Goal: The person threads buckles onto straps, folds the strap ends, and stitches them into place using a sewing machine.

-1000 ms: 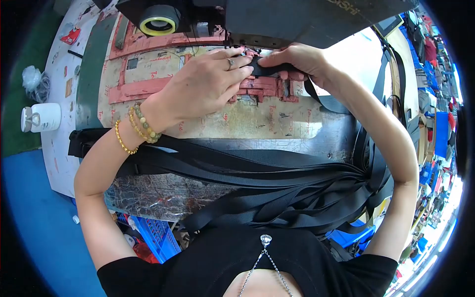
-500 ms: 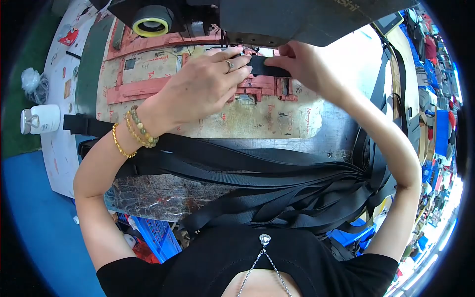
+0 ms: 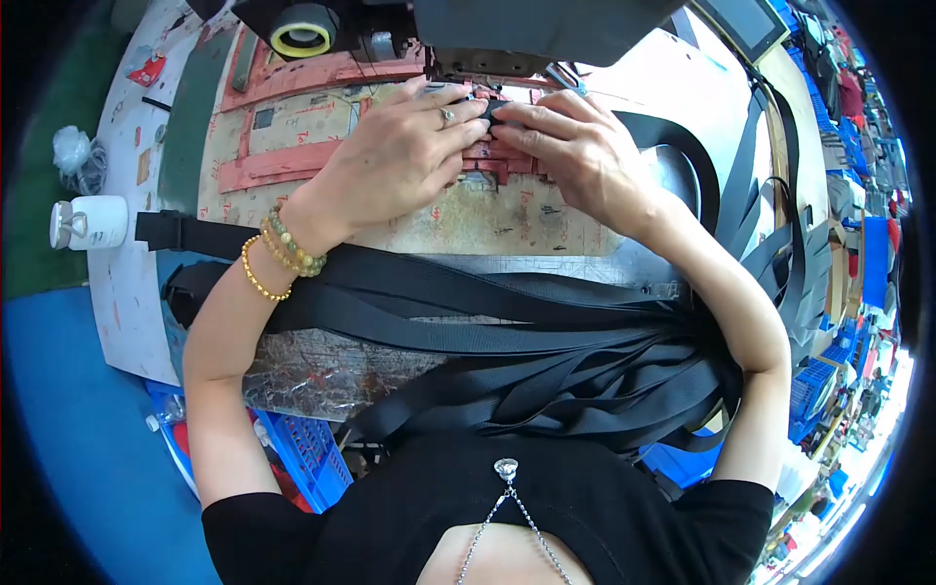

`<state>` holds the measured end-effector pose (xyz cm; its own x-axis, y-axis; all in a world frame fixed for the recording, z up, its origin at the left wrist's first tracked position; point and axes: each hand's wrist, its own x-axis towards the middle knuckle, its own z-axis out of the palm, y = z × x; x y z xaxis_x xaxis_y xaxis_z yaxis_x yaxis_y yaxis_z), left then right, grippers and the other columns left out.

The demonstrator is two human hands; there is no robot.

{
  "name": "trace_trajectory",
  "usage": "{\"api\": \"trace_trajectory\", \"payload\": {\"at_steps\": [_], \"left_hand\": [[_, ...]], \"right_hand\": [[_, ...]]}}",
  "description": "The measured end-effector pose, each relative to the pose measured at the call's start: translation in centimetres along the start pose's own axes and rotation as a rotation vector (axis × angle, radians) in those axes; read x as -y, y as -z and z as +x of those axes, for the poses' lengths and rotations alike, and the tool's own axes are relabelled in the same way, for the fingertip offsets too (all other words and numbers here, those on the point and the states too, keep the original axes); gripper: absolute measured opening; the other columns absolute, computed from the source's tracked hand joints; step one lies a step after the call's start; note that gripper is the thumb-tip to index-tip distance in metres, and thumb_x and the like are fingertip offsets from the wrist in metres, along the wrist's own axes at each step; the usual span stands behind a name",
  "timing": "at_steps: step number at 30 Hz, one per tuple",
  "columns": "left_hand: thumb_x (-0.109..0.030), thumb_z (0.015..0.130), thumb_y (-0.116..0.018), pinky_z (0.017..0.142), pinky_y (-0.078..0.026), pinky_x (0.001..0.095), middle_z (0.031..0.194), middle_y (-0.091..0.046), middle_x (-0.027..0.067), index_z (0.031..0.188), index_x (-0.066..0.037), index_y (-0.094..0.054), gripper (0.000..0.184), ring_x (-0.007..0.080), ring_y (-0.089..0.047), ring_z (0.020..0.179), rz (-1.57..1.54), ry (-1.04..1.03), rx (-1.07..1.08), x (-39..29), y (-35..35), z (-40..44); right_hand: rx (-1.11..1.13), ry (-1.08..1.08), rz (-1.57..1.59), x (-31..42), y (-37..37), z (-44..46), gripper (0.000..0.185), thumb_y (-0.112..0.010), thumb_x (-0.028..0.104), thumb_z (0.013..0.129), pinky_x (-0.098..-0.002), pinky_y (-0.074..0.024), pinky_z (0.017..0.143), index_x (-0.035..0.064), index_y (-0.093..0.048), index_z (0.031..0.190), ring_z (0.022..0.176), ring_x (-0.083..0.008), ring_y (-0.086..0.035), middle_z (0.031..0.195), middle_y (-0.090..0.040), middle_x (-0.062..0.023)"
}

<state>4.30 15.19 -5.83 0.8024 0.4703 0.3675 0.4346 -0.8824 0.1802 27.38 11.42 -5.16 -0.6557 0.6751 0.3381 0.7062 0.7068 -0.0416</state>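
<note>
My left hand (image 3: pixel 409 141), with a ring and bracelets, reaches under the sewing machine head (image 3: pixel 546 34). Its fingertips press on the end of a black webbing strap (image 3: pixel 493 111). From the other side my right hand (image 3: pixel 590 161) meets it, its bent fingers closed on the same strap. The fingers cover most of the strap's end, and the thumbs are hidden. Beneath both hands lies a tan sewing template (image 3: pixel 390 234) with red strips. The strap loops away to the right behind my right hand.
A thick bundle of black straps (image 3: pixel 546 336) crosses the table in front of me, with a black buckle (image 3: pixel 171 232) at its left. A white bottle (image 3: pixel 97 222) stands at the left edge. A blue crate (image 3: pixel 307 453) sits below. A screen (image 3: pixel 746 29) is at upper right.
My right hand has come down and left, its fingers now flatter on the strap beside my left fingertips. A strap loop now shows behind it. The whole view has shifted slightly.
</note>
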Motion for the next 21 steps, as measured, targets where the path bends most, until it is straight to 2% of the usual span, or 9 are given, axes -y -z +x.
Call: {"api": "trace_trajectory", "payload": {"at_steps": [6, 12, 16, 21], "left_hand": [[-0.01, 0.083, -0.063, 0.096, -0.04, 0.0356, 0.122, -0.064, 0.0042, 0.108, -0.007, -0.066, 0.025, 0.0179, -0.054, 0.121, 0.037, 0.009, -0.022, -0.2, 0.2, 0.1], [-0.013, 0.085, -0.063, 0.089, -0.039, 0.0321, 0.121, -0.065, 0.0027, 0.107, -0.008, -0.066, 0.022, 0.0167, -0.054, 0.121, 0.032, 0.034, -0.041, -0.1, 0.3, -0.3], [-0.022, 0.089, -0.061, 0.108, -0.03, 0.0407, 0.113, -0.066, -0.0002, 0.105, -0.009, -0.067, 0.021, 0.0162, -0.056, 0.113, 0.067, 0.009, -0.103, 0.0, -0.3, -0.4], [-0.024, 0.09, -0.061, 0.108, -0.03, 0.0413, 0.112, -0.066, -0.0004, 0.105, -0.008, -0.067, 0.023, 0.0165, -0.057, 0.111, 0.095, -0.003, -0.076, 0.1, 0.0, -0.3]], "right_hand": [[-0.075, -0.048, 0.21, -1.1, -0.2, 0.2, 0.037, -0.063, -0.005, 0.074, -0.0338, -0.0508, 0.09, 0.0069, -0.069, 0.108, 0.104, -0.0254, -0.055, 0.126, -0.061, -0.0058], [0.001, -0.002, 0.245, -1.6, 0.0, 0.4, 0.036, -0.064, -0.006, 0.072, -0.0337, -0.0521, 0.088, 0.0042, -0.069, 0.107, 0.101, -0.0268, -0.056, 0.124, -0.061, -0.007], [-0.017, 0.035, 0.138, -1.4, 0.0, 0.1, 0.036, -0.064, -0.006, 0.072, -0.034, -0.0515, 0.09, 0.0029, -0.069, 0.106, 0.1, -0.0256, -0.057, 0.124, -0.062, -0.0073], [0.007, 0.035, 0.099, -1.2, 0.3, 0.3, 0.037, -0.065, -0.005, 0.071, -0.0325, -0.0516, 0.088, 0.0023, -0.068, 0.107, 0.101, -0.0238, -0.056, 0.126, -0.061, -0.0073]]}}
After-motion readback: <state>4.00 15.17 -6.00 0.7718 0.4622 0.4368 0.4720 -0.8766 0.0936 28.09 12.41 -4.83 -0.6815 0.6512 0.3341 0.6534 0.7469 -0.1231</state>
